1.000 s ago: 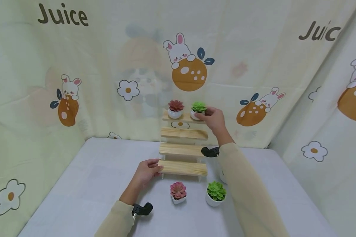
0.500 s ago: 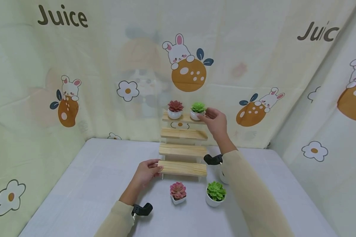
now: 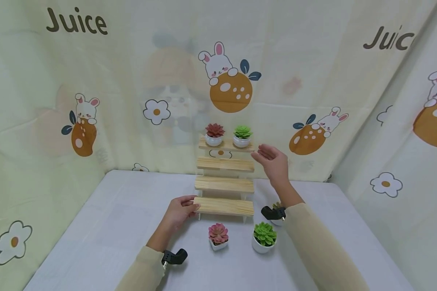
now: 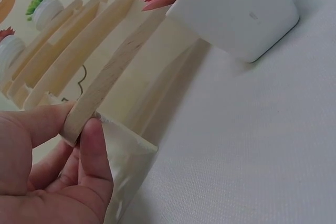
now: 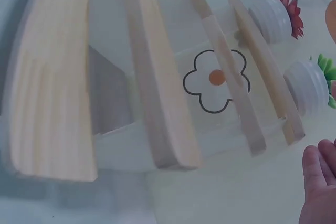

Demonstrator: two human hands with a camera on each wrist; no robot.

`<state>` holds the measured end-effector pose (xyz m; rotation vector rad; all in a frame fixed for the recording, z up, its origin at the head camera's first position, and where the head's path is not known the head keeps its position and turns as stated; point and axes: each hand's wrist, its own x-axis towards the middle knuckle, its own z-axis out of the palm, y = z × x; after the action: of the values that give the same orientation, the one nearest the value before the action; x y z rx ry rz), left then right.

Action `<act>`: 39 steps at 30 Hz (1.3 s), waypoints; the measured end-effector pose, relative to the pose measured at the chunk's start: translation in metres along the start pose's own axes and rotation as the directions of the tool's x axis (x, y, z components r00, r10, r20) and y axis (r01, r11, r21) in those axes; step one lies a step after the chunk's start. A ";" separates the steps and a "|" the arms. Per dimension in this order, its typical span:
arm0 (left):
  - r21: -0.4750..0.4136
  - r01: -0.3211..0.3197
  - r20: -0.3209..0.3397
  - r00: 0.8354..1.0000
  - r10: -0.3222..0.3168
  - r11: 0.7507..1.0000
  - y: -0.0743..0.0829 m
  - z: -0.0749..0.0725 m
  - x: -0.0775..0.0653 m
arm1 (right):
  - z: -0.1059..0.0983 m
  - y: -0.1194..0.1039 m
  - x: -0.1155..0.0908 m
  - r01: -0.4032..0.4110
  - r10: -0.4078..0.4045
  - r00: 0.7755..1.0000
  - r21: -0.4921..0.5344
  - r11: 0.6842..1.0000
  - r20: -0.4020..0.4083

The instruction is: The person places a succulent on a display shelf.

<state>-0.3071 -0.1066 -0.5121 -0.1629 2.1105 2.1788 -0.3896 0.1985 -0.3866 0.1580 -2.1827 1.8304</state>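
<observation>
My left hand (image 3: pixel 180 211) pinches the left end of the lowest wooden step of a tiered shelf (image 3: pixel 223 206); the left wrist view shows thumb and finger on the board's end (image 4: pixel 86 108). My right hand (image 3: pixel 274 163) is off to the right of the top step, fingers extended and holding nothing. On that top step stand a dark red succulent (image 3: pixel 214 135) at left and a bright green succulent (image 3: pixel 242 136) at right, each in a round white pot. The right wrist view has my right hand (image 5: pixel 320 187) apart from the green succulent's pot (image 5: pixel 307 87).
In front of the shelf stand a pink succulent (image 3: pixel 218 236) in a square white pot and a green succulent (image 3: pixel 264 237) in a round one. Another potted plant (image 3: pixel 276 218) is partly hidden by the right wrist camera. A printed curtain (image 3: pixel 167 72) hangs behind the white table (image 3: pixel 113 226).
My right hand has let go of the green succulent's pot on the top step and moved right and down, its fingers spreading away. The left hand keeps its place on the lowest step.
</observation>
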 end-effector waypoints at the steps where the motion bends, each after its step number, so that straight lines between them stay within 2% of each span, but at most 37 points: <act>1: 0.000 0.004 0.000 1.000 -0.004 1.000 0.000 0.000 0.000 | -0.003 0.002 -0.003 0.005 -0.005 1.000 0.013 1.000 -0.002; 15: 0.018 0.044 0.001 0.999 -0.044 0.999 0.000 -0.001 0.001 | -0.026 0.019 -0.043 -0.034 0.033 0.999 0.019 0.999 0.038; 24: 0.003 0.032 -0.001 0.999 -0.032 0.999 -0.001 -0.001 0.002 | -0.038 0.027 -0.073 -0.043 0.043 0.995 -0.002 0.999 0.086; 32: -0.014 0.026 -0.002 1.000 -0.026 1.000 -0.001 0.000 0.000 | -0.048 0.037 -0.101 -0.069 0.071 0.994 -0.032 0.997 0.083; 39: -0.006 0.039 -0.005 0.999 -0.039 0.999 0.000 0.000 0.000 | -0.052 0.047 -0.126 -0.081 0.082 0.994 -0.009 0.997 0.073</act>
<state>-0.3072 -0.1065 -0.5118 -0.2090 2.0854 2.1652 -0.2747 0.2459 -0.4591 0.1388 -2.2755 1.8893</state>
